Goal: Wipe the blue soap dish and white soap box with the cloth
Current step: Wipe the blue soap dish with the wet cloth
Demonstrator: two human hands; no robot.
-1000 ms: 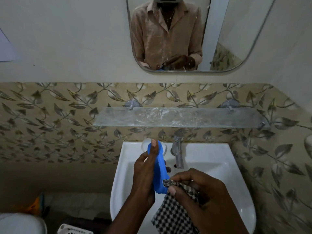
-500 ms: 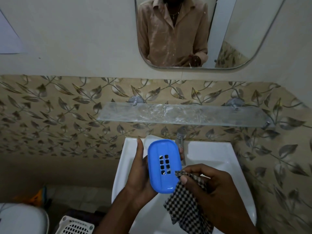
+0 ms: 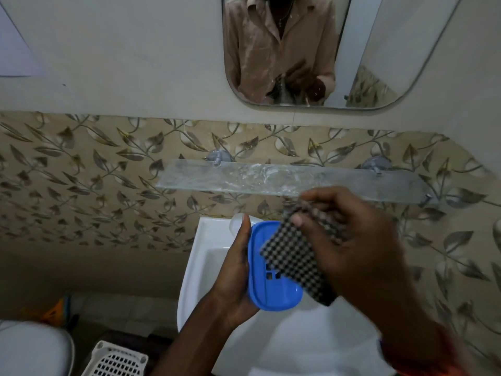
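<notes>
My left hand (image 3: 233, 272) holds the blue soap dish (image 3: 268, 289) over the sink, its slotted face turned toward me. My right hand (image 3: 349, 240) pinches the black-and-white checked cloth (image 3: 295, 256), which lies across the upper right part of the dish. Behind my left fingertips a pale rounded object, probably the white soap box (image 3: 237, 222), sits on the back left corner of the sink, mostly hidden.
A white sink (image 3: 195, 272) lies below my hands. A glass shelf (image 3: 244, 177) runs along the leaf-patterned tiled wall, with a mirror (image 3: 379, 50) above. A white slotted basket (image 3: 116, 359) and a toilet lid (image 3: 29, 348) are at the lower left.
The dish has turned from edge-on to face me. My right hand has risen and carried the cloth up from the dish's lower edge onto its face.
</notes>
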